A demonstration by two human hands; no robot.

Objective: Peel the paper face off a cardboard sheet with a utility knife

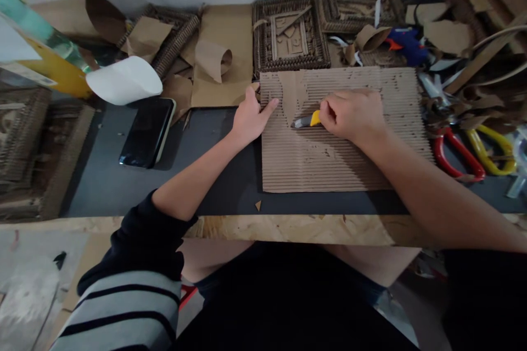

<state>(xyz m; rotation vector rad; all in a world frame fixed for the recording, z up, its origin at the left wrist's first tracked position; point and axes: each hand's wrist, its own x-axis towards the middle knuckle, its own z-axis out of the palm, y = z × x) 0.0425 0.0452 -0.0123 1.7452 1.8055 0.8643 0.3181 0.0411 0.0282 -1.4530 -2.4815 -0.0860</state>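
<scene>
Head view, only feed I'm getting; 12 is pointing away from the body. I'm seeing the corrugated sheet (284,170) lying flat on the dark mat (206,129), right in front of the torso. Right hand (354,112) is closing in a fist around the yellow-and-grey cutter knife (306,120), firm grip by the look of it. Left hand (251,118) is sitting at the sheet's 9–10 o'clock edge, thumb lying on top; I can't tell whether it's pinching the edge or just pressing.

Risks I'm flagging: the blade is aiming leftward with the left thumb near, at 10 o'clock from the tip. A snag on a rib, then sudden release, could be sending it into the thumb. Too steep a blade could be slicing the ribs. Light left-hand pressure could be letting the sheet skid.

Orientation: knife axis is running roughly 3 to 9, tip pointing just below 9, next to the smooth paper patch (293,96); contact I can't tell. Sheet's long axis and ribs are also running 9 to 3.
</scene>
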